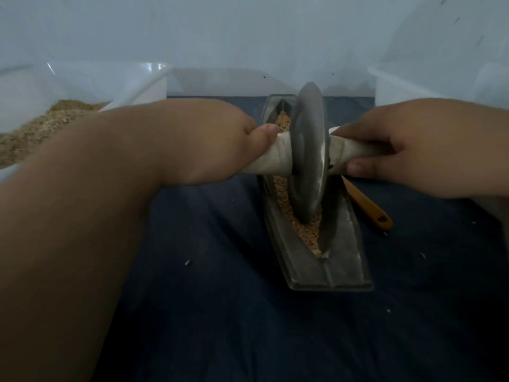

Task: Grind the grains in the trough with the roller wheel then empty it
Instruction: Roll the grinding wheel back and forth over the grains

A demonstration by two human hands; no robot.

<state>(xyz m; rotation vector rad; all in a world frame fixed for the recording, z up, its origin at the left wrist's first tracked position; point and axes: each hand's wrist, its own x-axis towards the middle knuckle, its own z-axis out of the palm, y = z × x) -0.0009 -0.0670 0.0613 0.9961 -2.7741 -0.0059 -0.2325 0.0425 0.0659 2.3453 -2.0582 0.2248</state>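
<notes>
Both hands point(198, 144) point(407, 150) gripping pale handles, grey disc wheel point(308, 150), grainy trough point(344, 244)

Two bare hands. Left hand point(209, 144) joined to a long bare forearm point(82, 216), very big and wide in the near left corner, thinner toward the wrist. Short, round nail on the left thumb point(268, 133). Right hand point(413, 150) bare too, seen only up to the wrist at the right edge. Smooth, rounded fingers point(360, 168). All a bit blurry.
</notes>
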